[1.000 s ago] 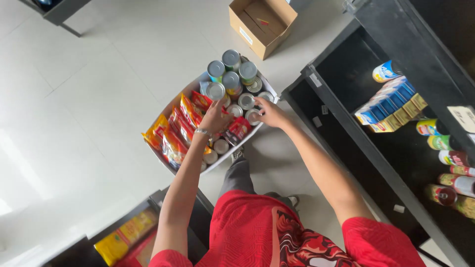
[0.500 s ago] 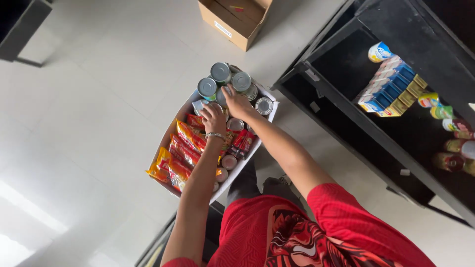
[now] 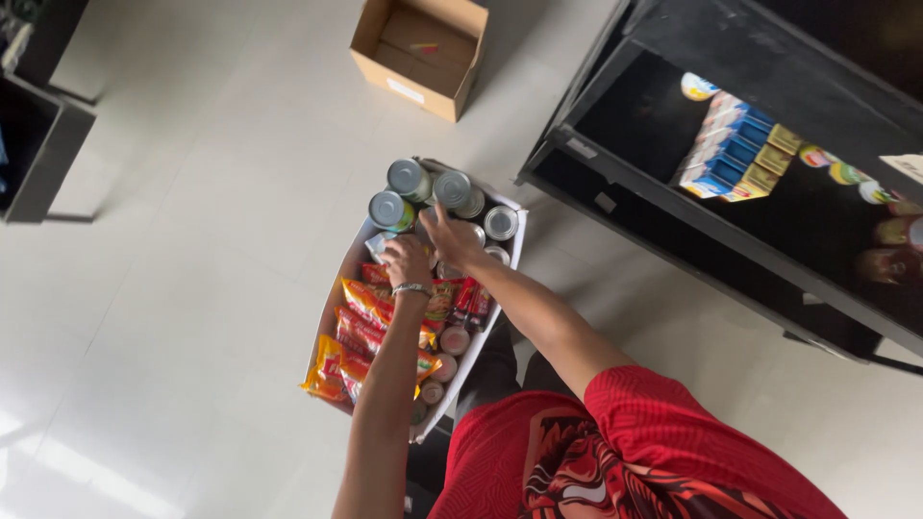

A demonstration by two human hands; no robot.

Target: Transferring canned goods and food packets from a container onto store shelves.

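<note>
Closest in, a red patterned shirt (image 3: 615, 452) fills the bottom of the view, and both bare arms stretch up and away from it. The left hand (image 3: 409, 261), a thin bracelet (image 3: 411, 288) on its wrist, is down inside the white tray (image 3: 338, 288), fingers curled over a small pale packet (image 3: 377, 244) at the edge of the can cluster; whether it actually grips that packet, I cannot tell from here. Right beside it, the right hand (image 3: 452, 235) reaches a little further, fingers spread and pressed down among the silver-topped cans (image 3: 409, 178), touching them, though a firm hold on any single can is not clear. The cans stand upright, packed together at the tray's far end. Nearer the body, the same tray carries red and yellow snack packets (image 3: 361, 332) lying in overlapping rows, with a few small round-lidded jars (image 3: 454, 339) lined along the right wall. The tray sits on a pale tiled floor (image 3: 192, 240). Off to the right stands a black shelf unit (image 3: 673, 202), holding blue and white cartons (image 3: 731, 149) and some small colourful tins further along. Beyond the tray, well apart, an open cardboard box (image 3: 420, 53) rests on the floor
</note>
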